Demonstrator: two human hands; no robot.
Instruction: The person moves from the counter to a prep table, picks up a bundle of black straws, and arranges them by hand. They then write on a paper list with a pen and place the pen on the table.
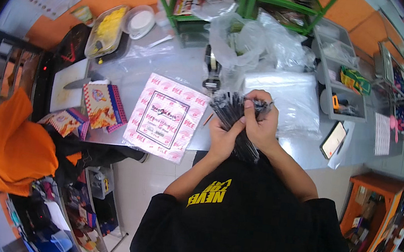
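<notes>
Before my chest, a bundle of slim black pieces in clear plastic wrap (225, 108) is held up, slanting down towards my shirt. It could be wrapped cutlery or straws; the picture does not settle which. My left hand (223, 138) grips the bundle low on its left side. Around its upper right part my right hand (262, 116) is closed, with both thumbs close together on the wrap. A flat pack of printed paper sheets (165, 117), pink and white with writing, lies to the left and overhangs the table's front edge. Stacked clear plastic bags (284, 98) lie just behind my right hand.
The steel table (124, 78) carries a black tape dispenser (212, 68), printed food boxes (102, 104), and a knife (78, 83) on a white cutting board (62, 90). Rightward are a phone (333, 140) and a grey divided bin (329, 77). A person in orange (19, 149) is at left.
</notes>
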